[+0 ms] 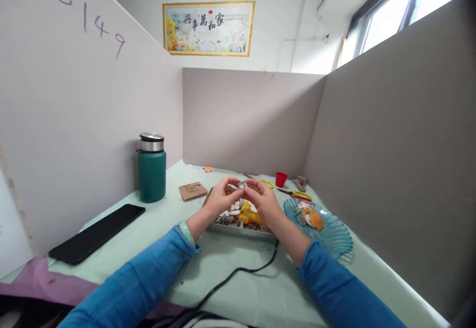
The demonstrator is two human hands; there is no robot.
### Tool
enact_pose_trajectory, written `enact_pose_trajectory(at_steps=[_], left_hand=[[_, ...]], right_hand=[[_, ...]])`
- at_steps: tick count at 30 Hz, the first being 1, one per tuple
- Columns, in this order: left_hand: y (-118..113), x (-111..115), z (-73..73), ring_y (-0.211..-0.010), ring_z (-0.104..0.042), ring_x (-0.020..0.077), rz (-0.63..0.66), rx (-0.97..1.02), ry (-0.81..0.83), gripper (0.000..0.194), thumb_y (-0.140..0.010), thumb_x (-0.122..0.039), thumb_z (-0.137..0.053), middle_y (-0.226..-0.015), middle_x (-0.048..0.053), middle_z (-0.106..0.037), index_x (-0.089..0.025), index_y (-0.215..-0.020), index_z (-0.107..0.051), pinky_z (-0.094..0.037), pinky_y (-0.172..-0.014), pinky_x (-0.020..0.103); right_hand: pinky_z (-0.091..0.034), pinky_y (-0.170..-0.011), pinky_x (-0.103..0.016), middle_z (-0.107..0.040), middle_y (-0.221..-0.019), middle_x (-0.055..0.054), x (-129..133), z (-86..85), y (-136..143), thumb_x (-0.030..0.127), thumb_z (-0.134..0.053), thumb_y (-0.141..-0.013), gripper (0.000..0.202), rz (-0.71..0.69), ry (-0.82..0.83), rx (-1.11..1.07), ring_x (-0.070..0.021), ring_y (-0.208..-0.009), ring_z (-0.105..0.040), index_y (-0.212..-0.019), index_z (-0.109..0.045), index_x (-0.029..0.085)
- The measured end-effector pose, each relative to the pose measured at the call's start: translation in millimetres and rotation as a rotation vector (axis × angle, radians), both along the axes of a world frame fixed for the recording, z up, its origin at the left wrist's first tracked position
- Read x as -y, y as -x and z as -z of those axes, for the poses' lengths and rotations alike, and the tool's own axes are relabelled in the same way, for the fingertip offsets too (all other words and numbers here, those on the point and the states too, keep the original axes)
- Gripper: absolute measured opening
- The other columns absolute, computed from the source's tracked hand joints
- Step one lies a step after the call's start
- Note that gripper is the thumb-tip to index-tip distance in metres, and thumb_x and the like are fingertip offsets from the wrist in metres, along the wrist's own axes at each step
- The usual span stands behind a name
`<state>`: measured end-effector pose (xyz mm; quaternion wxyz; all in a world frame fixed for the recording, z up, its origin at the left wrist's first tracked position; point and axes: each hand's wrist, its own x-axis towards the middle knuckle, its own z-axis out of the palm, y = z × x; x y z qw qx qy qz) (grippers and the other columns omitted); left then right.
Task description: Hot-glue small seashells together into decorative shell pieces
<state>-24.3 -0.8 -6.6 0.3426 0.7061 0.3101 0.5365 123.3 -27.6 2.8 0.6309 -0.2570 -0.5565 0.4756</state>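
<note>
Two hands work over the desk (234, 253): the left hand (222, 200) and the right hand (265, 201). On it are one green bottle (151, 177) and one black phone-like slab (97, 233) at the left, one brown card (193, 191), one red cup (281, 180) at the far right, two pairs of scissors (300, 195), one partly hidden by the right hand, and one blue ribbed plate (340, 236) at the right. One tray (238, 230) sits below the hands, with one yellow glue gun (250, 215) on many shell-like bits too crowded to count.

The small pale piece (243, 185) is whitish with a greyish-brown edge, its exact shape too small to tell. It lies between the fingertips of both hands, above the tray's far part; the fingers of each hand are pinched onto it from left and right.
</note>
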Motion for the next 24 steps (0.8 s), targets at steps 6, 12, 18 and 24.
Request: enact_pose_trajectory(at_steps=[6,12,18,24], left_hand=[[0.3,-3.6,2.0,-0.055,-0.058,0.0123,0.024,0.000,0.055,0.037,-0.070,-0.042,-0.064,-0.060,-0.002,-0.058,-0.017,-0.095,-0.053,-0.045,-0.053,0.023],[0.3,-3.2,1.5,-0.059,-0.061,0.0139,0.107,0.056,0.113,0.040,-0.069,-0.042,-0.067,-0.064,0.001,-0.061,-0.017,-0.095,-0.051,-0.048,-0.056,0.025],[1.6,-1.2,-0.1,-0.066,-0.063,0.0156,0.209,0.177,0.186,0.039,-0.068,-0.036,-0.069,-0.076,0.004,-0.064,-0.015,-0.096,-0.052,-0.051,-0.063,0.030],[2.1,5.9,-7.0,-0.068,-0.064,0.0146,0.298,0.254,0.291,0.036,-0.066,-0.030,-0.072,-0.079,0.004,-0.064,-0.013,-0.093,-0.055,-0.051,-0.070,0.031]], right_hand=[[-0.052,-0.074,-0.033,-0.062,-0.094,-0.005,1.0,-0.4,0.1,0.034,-0.066,-0.068,0.034,0.037,0.012,0.114,-0.0171,-0.083,-0.061,-0.096,-0.055,0.018],[-0.049,-0.060,-0.026,-0.062,-0.090,-0.004,0.4,-0.7,-0.8,0.037,-0.058,-0.074,0.029,0.138,-0.066,0.323,-0.0151,-0.074,-0.060,-0.095,-0.055,0.018],[-0.047,-0.055,-0.025,-0.061,-0.087,-0.004,-3.6,1.6,-3.7,0.039,-0.058,-0.075,0.029,0.161,-0.080,0.374,-0.0154,-0.074,-0.060,-0.094,-0.055,0.018],[-0.047,-0.053,-0.024,-0.060,-0.086,-0.004,-0.4,1.1,-4.0,0.042,-0.056,-0.076,0.029,0.136,-0.043,0.399,-0.0169,-0.076,-0.061,-0.093,-0.054,0.018]])
